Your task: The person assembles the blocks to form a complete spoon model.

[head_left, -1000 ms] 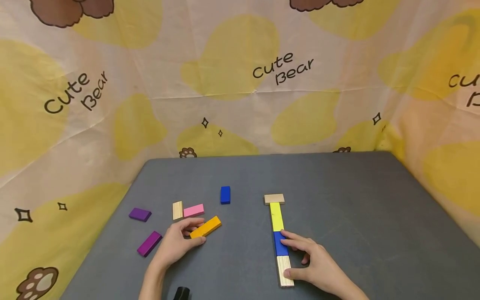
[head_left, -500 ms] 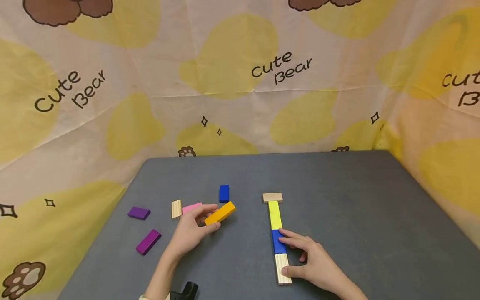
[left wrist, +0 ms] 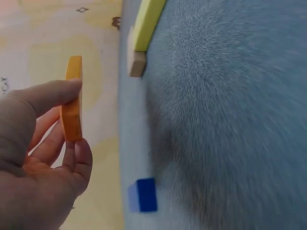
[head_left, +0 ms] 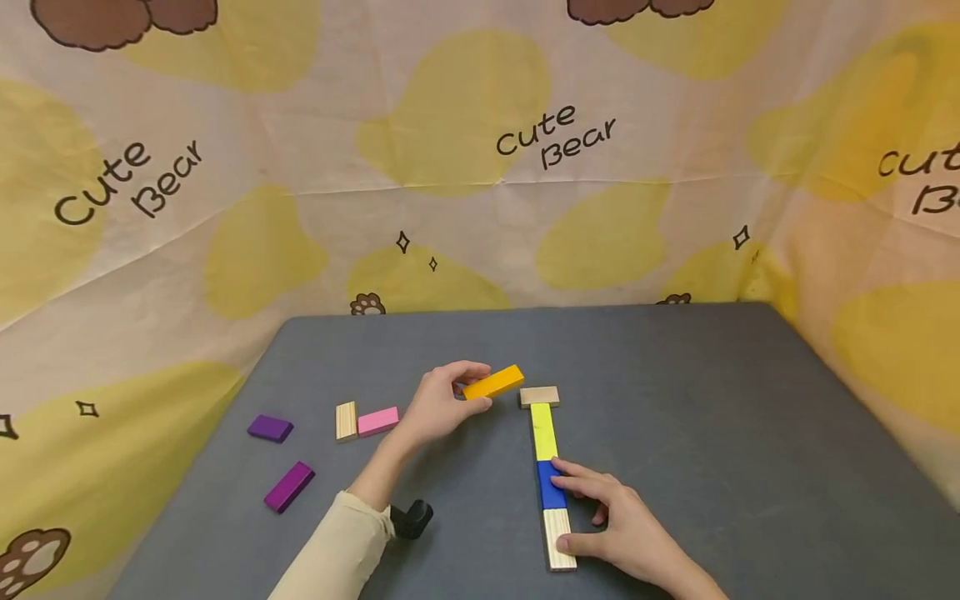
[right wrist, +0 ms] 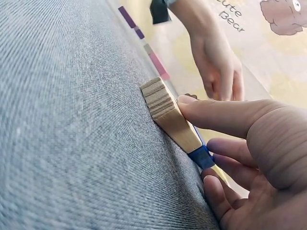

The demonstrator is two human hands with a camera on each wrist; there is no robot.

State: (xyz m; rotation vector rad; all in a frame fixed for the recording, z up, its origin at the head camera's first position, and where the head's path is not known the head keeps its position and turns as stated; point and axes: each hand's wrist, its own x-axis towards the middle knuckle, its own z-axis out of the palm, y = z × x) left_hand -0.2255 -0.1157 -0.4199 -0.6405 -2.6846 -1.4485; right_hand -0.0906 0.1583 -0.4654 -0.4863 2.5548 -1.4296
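Observation:
My left hand (head_left: 438, 404) pinches an orange block (head_left: 493, 382) between thumb and fingers, raised above the table. It hovers just left of a plain wooden block (head_left: 539, 397) that lies crosswise. From that block a row runs toward me: a yellow-green block (head_left: 543, 432), a blue block (head_left: 552, 485) and a light striped wooden block (head_left: 558, 540). My right hand (head_left: 626, 529) rests on the row, thumb on the striped block and fingertips at the blue one. Another blue block (left wrist: 143, 195) lies below the left hand in the left wrist view; the hand hides it in the head view.
To the left lie two purple blocks (head_left: 271, 428), a small striped wooden block (head_left: 346, 422) and a pink block (head_left: 378, 422). A black device (head_left: 412, 520) sits at my left wrist. A printed cloth (head_left: 450, 167) hangs behind the grey table (head_left: 712, 400).
My left hand has carried the orange block up, away from me and to the right, toward the far end of the row. The right hand has stayed on the row.

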